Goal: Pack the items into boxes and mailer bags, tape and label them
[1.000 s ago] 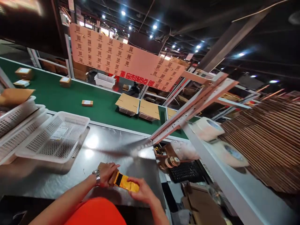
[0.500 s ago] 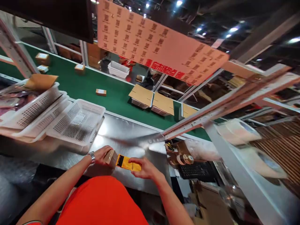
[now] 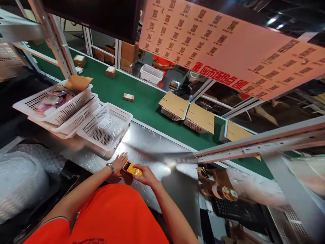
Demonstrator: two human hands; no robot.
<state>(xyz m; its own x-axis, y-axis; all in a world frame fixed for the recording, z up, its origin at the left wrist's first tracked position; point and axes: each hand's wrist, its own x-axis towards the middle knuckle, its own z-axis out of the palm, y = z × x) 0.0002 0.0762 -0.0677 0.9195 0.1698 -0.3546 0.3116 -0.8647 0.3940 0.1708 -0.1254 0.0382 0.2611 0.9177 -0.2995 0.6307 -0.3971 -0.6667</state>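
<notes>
My right hand (image 3: 144, 174) is closed around a yellow handheld tool (image 3: 132, 168) with a black end pointing left. The tool's exact kind does not show. My left hand (image 3: 118, 165), with a metal watch on the wrist, is stretched out with its fingers spread, just left of the black end. A small brown box (image 3: 126, 176) shows only partly under the tool; the rest is hidden by the tool and my hand. Both hands are low over the metal table (image 3: 152, 149), close to my body.
A white basket (image 3: 119, 112) stands on the table's left, beside stacked baskets (image 3: 61, 118) with packets. Behind runs a green conveyor (image 3: 144, 101) carrying small boxes and baskets topped with cardboard. A keyboard (image 3: 228, 208) and rolls lie right; bubble wrap (image 3: 22, 179) is left. A metal post slants across the right.
The view has swung left. My left hand, earlier wrapped round the brown box, now has its fingers spread. The yellow tool has come closer to the left hand and over the box.
</notes>
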